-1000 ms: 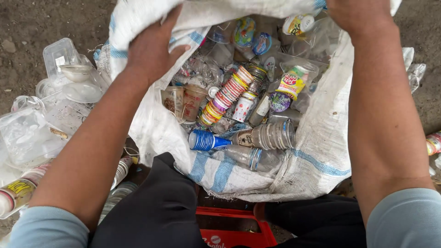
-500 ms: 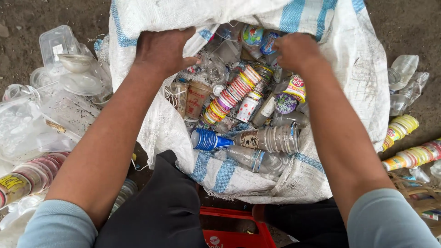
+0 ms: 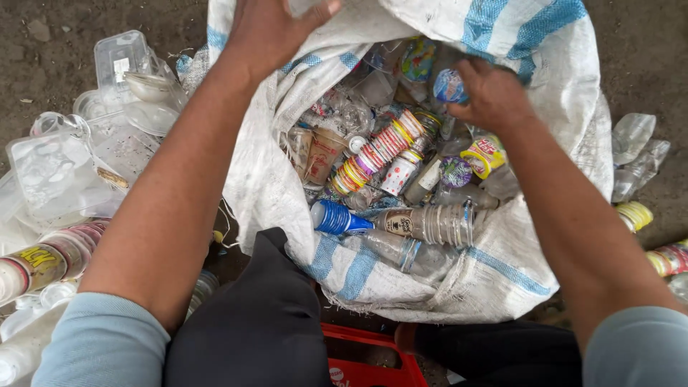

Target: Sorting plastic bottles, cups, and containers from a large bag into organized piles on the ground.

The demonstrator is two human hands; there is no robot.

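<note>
— White woven sack [image 3: 545, 93]: who holds it?
— The left hand [image 3: 276, 32], gripping the rim at eleven o'clock.
— And the right hand [image 3: 487, 93]?
— Inside at one o'clock, fingers closed on a small cup [image 3: 448, 84]. Stacked cups [image 3: 380, 150] lie centre; clear tubs [image 3: 64, 165] at nine o'clock.

White woven sack [image 3: 545, 93] with blue stripes, lying open on the ground.
I see it crammed with stacked plastic cups [image 3: 376, 154] and crushed bottles, its rim folded outward.
</note>
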